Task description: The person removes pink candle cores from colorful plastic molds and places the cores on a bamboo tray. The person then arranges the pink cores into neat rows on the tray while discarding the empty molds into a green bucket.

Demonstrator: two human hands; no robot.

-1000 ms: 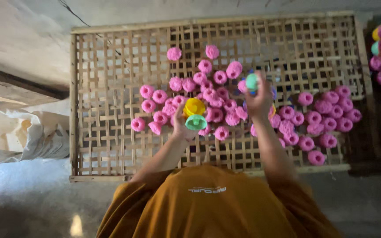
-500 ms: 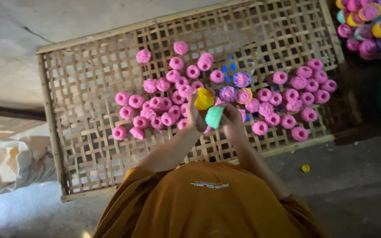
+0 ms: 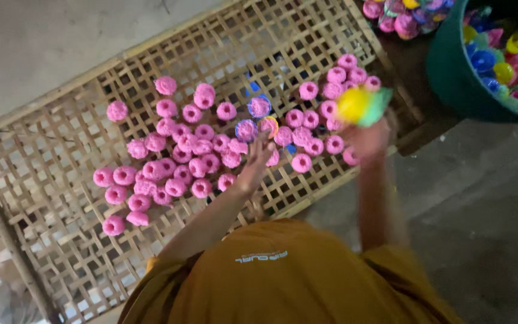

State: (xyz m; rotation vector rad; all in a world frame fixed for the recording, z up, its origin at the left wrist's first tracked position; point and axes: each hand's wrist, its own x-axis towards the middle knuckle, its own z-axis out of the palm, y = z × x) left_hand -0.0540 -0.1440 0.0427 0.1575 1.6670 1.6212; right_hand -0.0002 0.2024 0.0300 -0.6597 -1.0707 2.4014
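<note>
The right hand (image 3: pixel 367 139) grasps a yellow cup (image 3: pixel 355 104) and a green cup (image 3: pixel 377 106) near the tray's (image 3: pixel 55 240) right edge. The left hand (image 3: pixel 258 157), fingers loose, touches pink cakes (image 3: pixel 199 162) mid-tray; bare weave lies leftward.

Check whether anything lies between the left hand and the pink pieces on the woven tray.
Nothing visible does. The left hand reaches straight onto the pink pieces on the woven tray, fingertips at the cluster. The right hand holds yellow and green cups off to the side.
</note>
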